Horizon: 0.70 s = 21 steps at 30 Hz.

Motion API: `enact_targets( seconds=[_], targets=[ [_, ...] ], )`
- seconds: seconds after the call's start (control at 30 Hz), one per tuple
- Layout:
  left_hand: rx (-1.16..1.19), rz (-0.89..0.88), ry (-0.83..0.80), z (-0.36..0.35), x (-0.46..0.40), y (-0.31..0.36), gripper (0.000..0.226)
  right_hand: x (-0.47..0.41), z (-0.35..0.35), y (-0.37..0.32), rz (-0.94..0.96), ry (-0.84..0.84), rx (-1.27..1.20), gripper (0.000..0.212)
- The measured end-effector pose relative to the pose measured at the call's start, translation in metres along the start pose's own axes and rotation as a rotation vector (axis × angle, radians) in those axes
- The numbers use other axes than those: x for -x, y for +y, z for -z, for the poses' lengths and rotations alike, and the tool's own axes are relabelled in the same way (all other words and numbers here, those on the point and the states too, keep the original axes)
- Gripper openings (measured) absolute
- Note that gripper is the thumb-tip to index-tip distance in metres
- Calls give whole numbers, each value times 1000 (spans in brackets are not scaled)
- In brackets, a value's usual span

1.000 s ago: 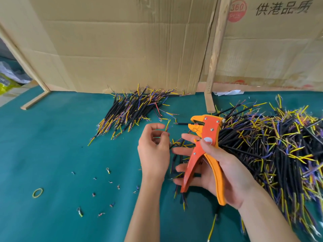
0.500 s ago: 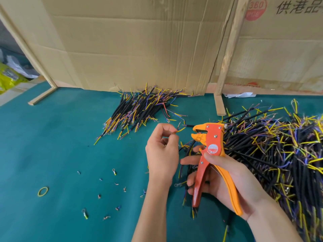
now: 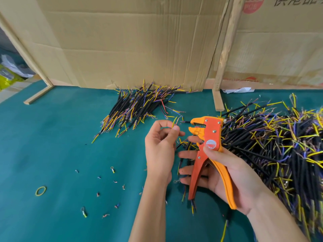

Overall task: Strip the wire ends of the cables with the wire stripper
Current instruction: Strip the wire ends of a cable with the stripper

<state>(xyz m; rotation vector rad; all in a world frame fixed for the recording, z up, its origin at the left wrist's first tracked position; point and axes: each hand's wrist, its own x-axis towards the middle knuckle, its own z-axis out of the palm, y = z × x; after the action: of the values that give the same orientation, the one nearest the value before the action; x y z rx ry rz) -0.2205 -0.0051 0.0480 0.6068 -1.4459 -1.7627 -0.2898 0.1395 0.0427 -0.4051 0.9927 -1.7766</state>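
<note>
Right hand (image 3: 232,173), lower centre-right of frame: wrapped around the wire stripper (image 3: 208,151), thumb pressed on the orange body just below the round label, other fingers curled under the handles. Handles are spread apart, not squeezed. Stripper head points up and left, its orange jaws parted, with nothing clearly between them.

Left hand (image 3: 160,147), centre of frame, just left of the stripper head: thumb and forefinger pinched on the thin ends of a cable (image 3: 175,121), a yellow-green lead and a reddish one sticking up above the fingertips. Other fingers loosely curled. The lead tips sit near the stripper jaws but apart from them. Can't tell how far the rest of that cable runs; it's hidden behind the hand.

Big pile of cables (image 3: 272,145) on the right side of frame, black sheaths with yellow and purple leads, running behind and under the right hand. A few cables from it lie under the stripper handles.

Smaller pile (image 3: 138,109) at upper centre, lying against the cardboard sheet (image 3: 131,46), well apart from both hands.

Green table mat (image 3: 52,145): small scraps of cut insulation (image 3: 112,170) and ring terminals scattered lower left of centre. Yellow rubber band (image 3: 40,190) at lower left, on its own.

Wooden post (image 3: 225,49) stands upright at upper right, between two cardboard sheets.
</note>
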Motion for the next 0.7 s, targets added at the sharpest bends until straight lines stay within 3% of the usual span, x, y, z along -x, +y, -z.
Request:
enact_targets(
  seconds=[0.2,0.57,0.7],
  targets=[
    [74,66,-72,0,0,2,13,-1,-1,1,27,-34,41,70],
    [-163,-10,-105,1,-2,-3,11,2,3,-3,32,-30,79,66],
    [-184,-17,-140,4,-2,-3,11,8,3,-8,9,-83,99,52]
  ],
)
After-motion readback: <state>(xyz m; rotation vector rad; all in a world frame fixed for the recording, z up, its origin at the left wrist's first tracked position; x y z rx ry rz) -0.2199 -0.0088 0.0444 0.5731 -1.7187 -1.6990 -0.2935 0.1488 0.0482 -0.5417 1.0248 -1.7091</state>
